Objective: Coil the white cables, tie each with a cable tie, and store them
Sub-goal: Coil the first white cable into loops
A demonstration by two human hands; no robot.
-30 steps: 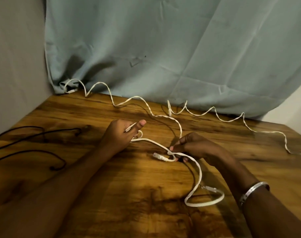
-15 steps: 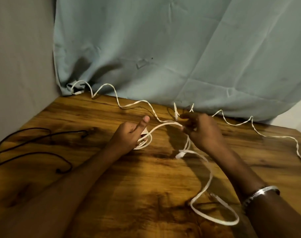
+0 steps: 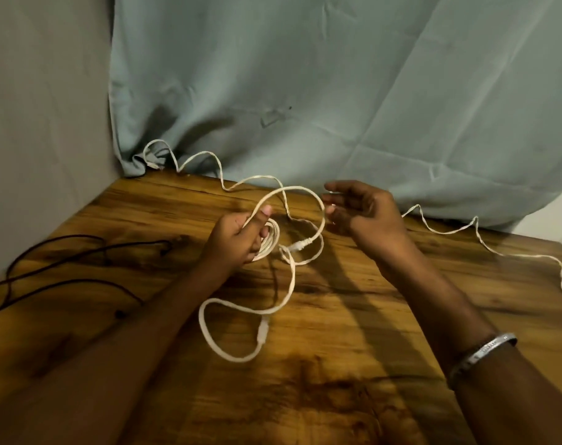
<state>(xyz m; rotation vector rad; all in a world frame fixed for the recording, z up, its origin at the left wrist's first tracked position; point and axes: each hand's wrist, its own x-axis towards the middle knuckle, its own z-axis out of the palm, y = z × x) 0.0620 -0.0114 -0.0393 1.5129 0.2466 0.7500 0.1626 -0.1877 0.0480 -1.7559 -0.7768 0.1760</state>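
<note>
My left hand (image 3: 237, 239) grips a small coil of flat white cable (image 3: 271, 240) above the wooden table (image 3: 353, 380), thumb up against a fresh loop. That loop (image 3: 308, 192) arcs over to my right hand (image 3: 363, 210), whose fingers are spread and relaxed beside it, apparently holding nothing. A connector joint (image 3: 300, 245) hangs under the loop. The slack runs down into a large loop (image 3: 209, 335) lying on the table with a plug (image 3: 263, 332) at its end. A second wavy white cable (image 3: 209, 154) trails along the table's back edge and off to the right (image 3: 485, 242).
Black cables (image 3: 64, 281) lie across the table's left side. A pale blue cloth (image 3: 337, 91) hangs behind the table, and a grey wall (image 3: 42, 123) closes the left. A metal bangle (image 3: 481, 348) is on my right wrist.
My right hand carried the cable up and over toward my left hand, adding a loop to the coil, then opened. The slack loop on the table slid left.
</note>
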